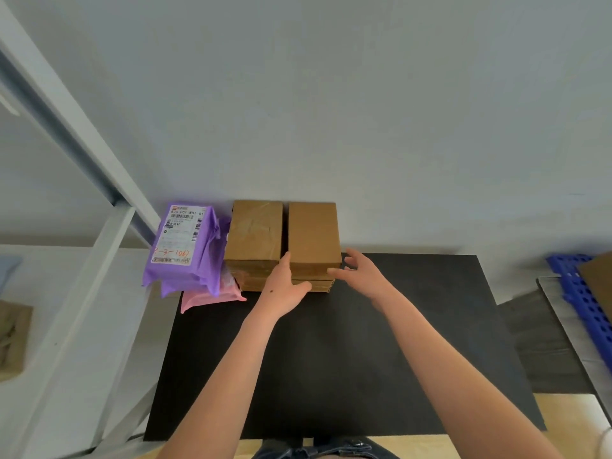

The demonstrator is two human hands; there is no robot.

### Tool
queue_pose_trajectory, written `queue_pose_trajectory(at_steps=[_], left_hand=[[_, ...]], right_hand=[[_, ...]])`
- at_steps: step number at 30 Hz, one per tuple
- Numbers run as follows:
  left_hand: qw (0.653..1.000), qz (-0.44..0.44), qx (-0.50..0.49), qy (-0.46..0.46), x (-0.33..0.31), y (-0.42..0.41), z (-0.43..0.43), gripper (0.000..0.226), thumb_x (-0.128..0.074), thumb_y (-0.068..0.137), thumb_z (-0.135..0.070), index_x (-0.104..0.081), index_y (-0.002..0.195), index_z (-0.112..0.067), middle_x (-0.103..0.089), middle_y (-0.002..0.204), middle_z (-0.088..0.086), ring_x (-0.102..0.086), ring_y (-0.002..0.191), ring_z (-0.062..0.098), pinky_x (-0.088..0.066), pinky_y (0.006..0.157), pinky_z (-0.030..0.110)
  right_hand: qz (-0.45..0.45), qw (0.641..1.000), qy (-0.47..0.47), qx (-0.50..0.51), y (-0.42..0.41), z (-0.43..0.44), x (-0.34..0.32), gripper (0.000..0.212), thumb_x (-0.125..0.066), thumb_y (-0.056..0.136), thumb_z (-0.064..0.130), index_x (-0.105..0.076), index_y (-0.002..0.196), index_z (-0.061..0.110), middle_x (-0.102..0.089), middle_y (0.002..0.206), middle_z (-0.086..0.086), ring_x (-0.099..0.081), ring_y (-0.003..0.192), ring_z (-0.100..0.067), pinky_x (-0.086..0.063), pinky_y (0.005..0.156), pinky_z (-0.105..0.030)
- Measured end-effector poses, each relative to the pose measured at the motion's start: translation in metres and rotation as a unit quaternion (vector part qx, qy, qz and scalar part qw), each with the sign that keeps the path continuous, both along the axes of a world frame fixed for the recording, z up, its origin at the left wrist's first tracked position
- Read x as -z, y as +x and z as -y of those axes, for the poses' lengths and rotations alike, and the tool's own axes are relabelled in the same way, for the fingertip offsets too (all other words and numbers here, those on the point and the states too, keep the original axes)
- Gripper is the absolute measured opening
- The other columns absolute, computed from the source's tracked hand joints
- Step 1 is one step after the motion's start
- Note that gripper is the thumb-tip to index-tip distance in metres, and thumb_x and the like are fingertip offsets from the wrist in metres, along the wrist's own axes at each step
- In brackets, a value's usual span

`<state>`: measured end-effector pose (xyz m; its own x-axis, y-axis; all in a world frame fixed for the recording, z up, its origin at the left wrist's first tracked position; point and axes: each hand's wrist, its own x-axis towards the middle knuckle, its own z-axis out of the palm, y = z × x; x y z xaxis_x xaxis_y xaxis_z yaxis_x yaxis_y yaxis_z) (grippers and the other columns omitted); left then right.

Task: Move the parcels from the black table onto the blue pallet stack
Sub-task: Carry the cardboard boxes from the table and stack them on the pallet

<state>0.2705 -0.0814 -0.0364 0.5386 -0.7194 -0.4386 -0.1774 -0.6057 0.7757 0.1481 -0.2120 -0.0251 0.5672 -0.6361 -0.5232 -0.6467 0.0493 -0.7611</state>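
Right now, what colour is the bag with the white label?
The bag is purple; the head view shows it.

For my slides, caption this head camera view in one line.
Left hand and right hand reach for the right cardboard box on the black table, purple mailers alongside.

We see the parcels bunched at the far edge of the black counter (331, 359). At 12 o'clock there are two brown cardboard boxes lying flat, side by side with a thin gap between them: left box (255, 230) taped, right box (313, 233) plain. Each tops more flat cartons. At 10 o'clock a purple mailer (185, 246) lies label up on a pink mailer (205, 298), overhanging the counter's left edge. The blue pallet stack (583, 293) is at 3 o'clock, well apart.
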Motion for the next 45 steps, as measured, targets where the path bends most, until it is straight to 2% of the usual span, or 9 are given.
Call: queue_pose_trajectory(at_steps=[3,8,13,16,22,27,33,40,45], left_hand=[[1.0,-0.005,-0.018,0.015,0.004,-0.001,0.005,0.084,-0.062,0.089,-0.022,-0.006,0.152,-0.02,-0.027,0.155,0.006,-0.034,0.138,0.025,-0.029,0.112,0.044],[0.998,-0.054,-0.032,0.012,0.015,0.0,0.007,0.065,-0.058,0.089,-0.025,-0.028,0.147,-0.018,-0.043,0.145,0.004,-0.039,0.133,0.022,-0.034,0.103,0.035],[0.988,-0.124,-0.096,-0.014,0.019,-0.001,0.011,0.054,-0.054,0.093,-0.035,-0.039,0.142,-0.021,-0.048,0.14,0.002,-0.042,0.13,0.022,-0.035,0.109,0.042],[0.986,-0.11,-0.127,-0.011,0.019,-0.003,0.013,0.048,-0.05,0.095,-0.037,-0.044,0.139,-0.017,-0.052,0.135,0.003,-0.046,0.126,0.022,-0.035,0.106,0.039],[0.971,-0.135,-0.196,-0.029,0.016,-0.008,0.012,0.045,-0.051,0.095,-0.042,-0.056,0.128,-0.013,-0.059,0.115,0.0,-0.054,0.115,0.022,-0.04,0.105,0.043],[0.959,-0.159,-0.222,-0.072,0.01,-0.017,0.009,0.041,-0.057,0.091,-0.04,-0.059,0.125,-0.018,-0.055,0.098,-0.012,-0.055,0.115,0.02,-0.042,0.105,0.043],[0.929,-0.239,-0.249,-0.137,-0.008,-0.02,0.01,0.025,-0.066,0.087,-0.031,-0.06,0.106,-0.017,-0.06,0.109,0.001,-0.058,0.106,0.021,-0.049,0.08,0.026],[0.932,-0.267,-0.198,-0.143,-0.022,-0.02,0.01,0.027,-0.071,0.082,-0.025,-0.056,0.104,-0.022,-0.055,0.12,0.006,-0.059,0.108,0.027,-0.052,0.089,0.036],[0.926,-0.304,-0.114,-0.195,-0.026,-0.015,0.003,0.048,-0.072,0.079,-0.02,-0.05,0.118,-0.038,-0.056,0.125,0.006,-0.061,0.111,0.027,-0.051,0.095,0.042]], right_hand=[[-0.003,0.999,0.026,0.028,0.004,0.006,0.004,0.073,-0.061,0.094,0.035,-0.024,0.153,0.016,-0.038,0.151,-0.008,-0.041,0.136,-0.024,-0.037,0.112,-0.045],[0.019,0.996,0.084,0.033,0.007,0.009,0.01,0.043,-0.037,0.105,0.034,-0.04,0.145,0.019,-0.052,0.134,-0.001,-0.049,0.125,-0.023,-0.04,0.107,-0.039],[0.041,0.991,0.118,0.048,0.007,0.01,0.017,0.044,-0.037,0.104,0.037,-0.038,0.146,0.022,-0.052,0.126,0.002,-0.051,0.12,-0.022,-0.037,0.107,-0.037],[0.05,0.99,0.125,0.05,0.006,0.012,0.02,0.044,-0.037,0.104,0.037,-0.039,0.145,0.022,-0.052,0.129,0.002,-0.051,0.118,-0.019,-0.037,0.107,-0.036],[0.057,0.987,0.139,0.055,-0.003,0.018,0.018,0.043,-0.036,0.105,0.035,-0.041,0.145,0.021,-0.052,0.137,0.001,-0.05,0.127,-0.02,-0.036,0.111,-0.036],[0.072,0.984,0.15,0.07,-0.022,0.022,0.003,0.042,-0.041,0.104,0.034,-0.04,0.144,0.021,-0.051,0.14,-0.001,-0.05,0.129,-0.021,-0.034,0.115,-0.04],[0.081,0.983,0.14,0.084,-0.046,0.018,-0.012,0.04,-0.05,0.098,0.043,-0.049,0.133,0.024,-0.052,0.135,-0.005,-0.054,0.124,-0.03,-0.038,0.112,-0.044],[0.161,0.962,0.18,0.125,-0.063,0.016,-0.018,0.039,-0.064,0.09,0.039,-0.055,0.124,0.02,-0.058,0.127,-0.007,-0.063,0.111,-0.031,-0.043,0.107,-0.044],[0.22,0.949,0.18,0.137,-0.075,0.015,-0.026,0.035,-0.069,0.088,0.034,-0.06,0.117,0.017,-0.066,0.119,-0.008,-0.068,0.106,-0.024,-0.049,0.099,-0.037]])
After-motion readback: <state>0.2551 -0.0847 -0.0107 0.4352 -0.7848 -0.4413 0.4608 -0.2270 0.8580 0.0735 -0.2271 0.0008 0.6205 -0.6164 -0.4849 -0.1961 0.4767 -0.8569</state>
